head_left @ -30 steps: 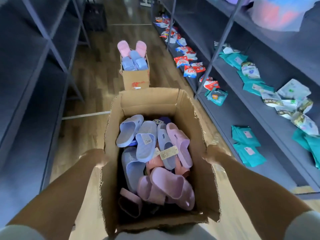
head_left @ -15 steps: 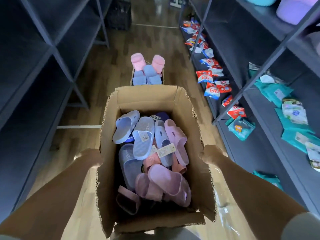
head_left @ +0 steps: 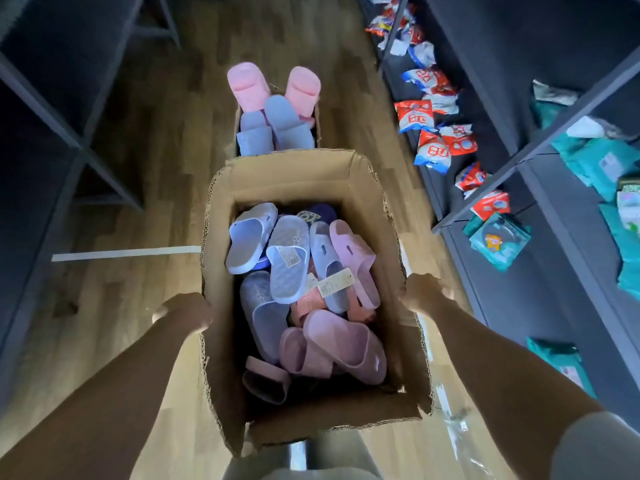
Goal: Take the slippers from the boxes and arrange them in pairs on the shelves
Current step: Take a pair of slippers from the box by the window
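In the aisle between two runs of dark grey metal shelving, you hold an open brown corrugated cardboard box in front of your body, one hand on each long side. Your left hand grips the left outer wall and your right hand the right. The fingers of both look curled against the card, their tips hidden. Inside the box lies a loose heap of moulded foam slippers in pale blue, pink and mauve, some bearing paper tags, all unpaired and overlapping. Each slipper is probably light, springy and slightly grippy, with nothing to break. Take one by its strap band or pinch it across the sole, matching colour and size as you lift. The cardboard box itself likely weighs little, but its ragged rim and slack flaps suggest soft walls, so support from below would serve better than squeezing. Ahead, on the pale wood-effect plank floor, stands a smaller cardboard carton with pink and blue slippers set on end. A white tape line crosses the floor to your left. The right-hand shelves carry red-and-white packets and teal packets. The shelving is dim, the floor brighter.
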